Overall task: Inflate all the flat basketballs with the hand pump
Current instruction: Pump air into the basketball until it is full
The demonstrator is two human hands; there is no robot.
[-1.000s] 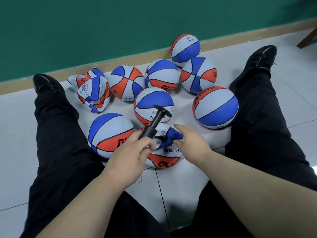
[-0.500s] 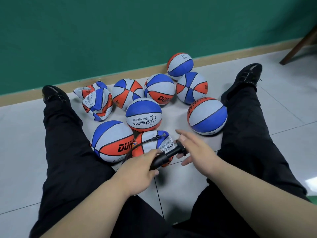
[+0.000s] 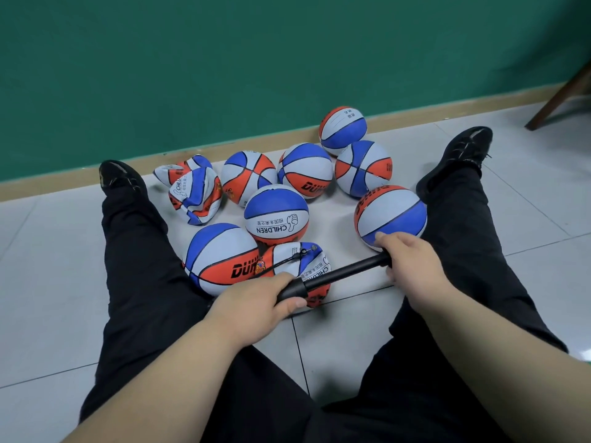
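Observation:
A black hand pump (image 3: 339, 274) lies almost level above the floor between my legs. My left hand (image 3: 256, 302) grips its barrel. My right hand (image 3: 406, 263) grips the handle, with the rod drawn out. A thin black hose runs from the pump to a flat red, white and blue basketball (image 3: 303, 270) just behind it. Two more flat balls (image 3: 195, 195) lie crumpled at the back left. Several round balls sit around them, one (image 3: 220, 257) by my left hand, one (image 3: 391, 215) behind my right hand.
I sit on a grey tiled floor (image 3: 48, 266) with both legs in black trousers spread either side of the balls. A green wall with a tan skirting (image 3: 399, 119) runs behind. A wooden furniture leg (image 3: 559, 97) stands at the far right.
The pump swung down from upright to nearly level. My right hand took hold of the handle and pulled it out to the right. The view tilted up.

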